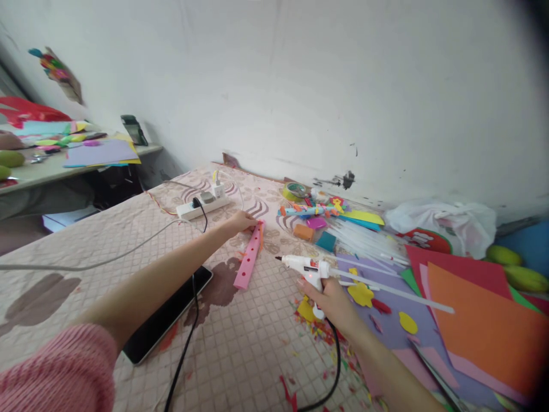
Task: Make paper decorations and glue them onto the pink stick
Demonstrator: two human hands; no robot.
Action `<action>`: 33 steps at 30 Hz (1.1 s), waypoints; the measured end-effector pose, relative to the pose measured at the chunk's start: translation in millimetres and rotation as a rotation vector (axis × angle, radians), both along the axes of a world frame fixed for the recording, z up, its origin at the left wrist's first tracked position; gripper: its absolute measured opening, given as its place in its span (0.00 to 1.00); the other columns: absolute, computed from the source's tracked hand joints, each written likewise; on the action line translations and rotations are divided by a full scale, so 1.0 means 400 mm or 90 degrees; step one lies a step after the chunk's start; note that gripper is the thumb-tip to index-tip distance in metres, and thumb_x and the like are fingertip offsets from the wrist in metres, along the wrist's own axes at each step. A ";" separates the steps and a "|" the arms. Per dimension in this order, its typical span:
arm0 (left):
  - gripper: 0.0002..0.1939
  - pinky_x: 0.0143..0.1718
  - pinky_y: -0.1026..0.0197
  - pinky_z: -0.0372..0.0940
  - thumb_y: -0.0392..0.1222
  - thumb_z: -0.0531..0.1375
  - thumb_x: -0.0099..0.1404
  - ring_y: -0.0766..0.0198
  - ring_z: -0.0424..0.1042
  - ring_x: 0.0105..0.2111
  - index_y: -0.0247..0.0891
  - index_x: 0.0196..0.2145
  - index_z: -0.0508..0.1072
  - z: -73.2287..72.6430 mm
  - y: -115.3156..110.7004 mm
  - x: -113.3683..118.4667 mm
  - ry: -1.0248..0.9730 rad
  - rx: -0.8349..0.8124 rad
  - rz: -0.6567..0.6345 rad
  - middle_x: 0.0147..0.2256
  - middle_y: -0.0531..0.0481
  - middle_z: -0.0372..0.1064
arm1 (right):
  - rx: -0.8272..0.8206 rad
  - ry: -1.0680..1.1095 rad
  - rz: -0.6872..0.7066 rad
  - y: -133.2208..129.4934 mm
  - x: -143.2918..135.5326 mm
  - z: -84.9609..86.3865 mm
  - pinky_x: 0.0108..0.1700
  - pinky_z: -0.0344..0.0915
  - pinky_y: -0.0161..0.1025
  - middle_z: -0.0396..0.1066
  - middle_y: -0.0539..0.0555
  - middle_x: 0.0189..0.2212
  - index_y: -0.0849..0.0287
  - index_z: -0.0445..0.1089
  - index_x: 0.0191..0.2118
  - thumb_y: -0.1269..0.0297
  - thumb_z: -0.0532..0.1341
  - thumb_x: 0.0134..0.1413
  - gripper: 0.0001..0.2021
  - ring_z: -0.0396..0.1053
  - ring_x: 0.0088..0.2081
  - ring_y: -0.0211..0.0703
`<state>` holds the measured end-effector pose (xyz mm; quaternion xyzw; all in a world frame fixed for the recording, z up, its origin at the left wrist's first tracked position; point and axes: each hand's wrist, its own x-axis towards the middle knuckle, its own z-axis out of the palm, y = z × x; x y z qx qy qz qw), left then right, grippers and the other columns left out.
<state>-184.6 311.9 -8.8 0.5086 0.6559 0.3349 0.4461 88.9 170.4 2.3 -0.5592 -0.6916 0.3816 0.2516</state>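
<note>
My left hand [243, 222] reaches across the cloth with its fingers closed at the far end of a pink strip [247, 263] dotted with dark red spots. A thin orange piece [261, 233] lies along the strip's right edge near my fingertips. In my right hand [330, 297] is a white hot glue gun [306, 266], gripped by its handle. Its dark nozzle points left toward the strip, apart from it. A long translucent glue stick [394, 290] sticks out of the gun's back.
A power strip [203, 205] with plugs stands behind my left arm; a black tablet [169, 315] lies beneath it. Cables cross the cloth. At right are coloured sheets [480, 320], scissors [433, 372], glue sticks [364, 243] and paper scraps. Tape [294, 190] sits near the wall.
</note>
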 end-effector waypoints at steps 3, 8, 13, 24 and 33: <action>0.09 0.27 0.67 0.65 0.42 0.65 0.50 0.68 0.69 0.23 0.32 0.24 0.74 0.000 0.002 -0.002 0.007 -0.005 -0.006 0.21 0.49 0.71 | -0.006 -0.004 -0.002 0.001 0.002 -0.005 0.24 0.54 0.33 0.61 0.47 0.16 0.60 0.61 0.23 0.54 0.56 0.50 0.14 0.59 0.21 0.37; 0.08 0.25 0.68 0.63 0.41 0.65 0.51 0.69 0.68 0.22 0.32 0.24 0.74 0.006 -0.001 0.000 0.029 -0.006 -0.009 0.19 0.50 0.69 | 0.005 0.018 0.009 0.004 0.004 -0.013 0.25 0.55 0.33 0.62 0.47 0.17 0.60 0.63 0.26 0.54 0.55 0.51 0.14 0.60 0.22 0.37; 0.09 0.22 0.69 0.60 0.42 0.66 0.49 0.69 0.66 0.20 0.32 0.23 0.74 0.016 -0.004 0.008 0.064 -0.005 -0.004 0.17 0.51 0.67 | -0.003 0.016 0.009 0.002 0.003 -0.007 0.24 0.55 0.34 0.61 0.47 0.17 0.60 0.62 0.25 0.54 0.56 0.50 0.14 0.60 0.21 0.37; 0.11 0.21 0.69 0.58 0.43 0.65 0.50 0.66 0.70 0.23 0.32 0.30 0.76 0.024 -0.006 0.015 0.109 -0.011 -0.002 0.20 0.48 0.70 | 0.006 0.026 0.004 0.001 -0.001 -0.008 0.22 0.54 0.33 0.61 0.47 0.16 0.62 0.66 0.28 0.54 0.56 0.50 0.14 0.58 0.19 0.37; 0.13 0.21 0.70 0.59 0.44 0.62 0.54 0.67 0.71 0.24 0.32 0.35 0.75 0.030 -0.008 0.021 0.107 -0.023 -0.002 0.30 0.45 0.74 | 0.013 0.030 0.007 0.003 0.001 -0.011 0.23 0.54 0.33 0.61 0.47 0.16 0.62 0.66 0.27 0.57 0.56 0.50 0.12 0.58 0.20 0.37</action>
